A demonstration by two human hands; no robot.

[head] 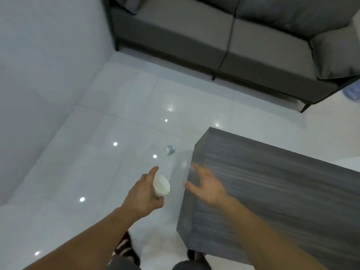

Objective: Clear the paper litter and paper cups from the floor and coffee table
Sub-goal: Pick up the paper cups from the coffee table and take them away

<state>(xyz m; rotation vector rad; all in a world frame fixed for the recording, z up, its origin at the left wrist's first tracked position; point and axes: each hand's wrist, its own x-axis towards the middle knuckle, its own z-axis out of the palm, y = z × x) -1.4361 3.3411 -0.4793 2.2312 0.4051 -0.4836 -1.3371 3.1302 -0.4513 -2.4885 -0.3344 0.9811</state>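
The left hand (145, 193) grips a white cup (161, 186) above the floor (78, 172); the right hand (206, 187) hangs empty, fingers spread, over the table (272, 191)'s left edge. A second cup (170, 149) lies on its side on the floor just beyond both hands, left of the table, its axis seemingly left-right; both hands are about equally near, but only the right is free. Blur obscures its mouth, and the table covers the floor beneath it.
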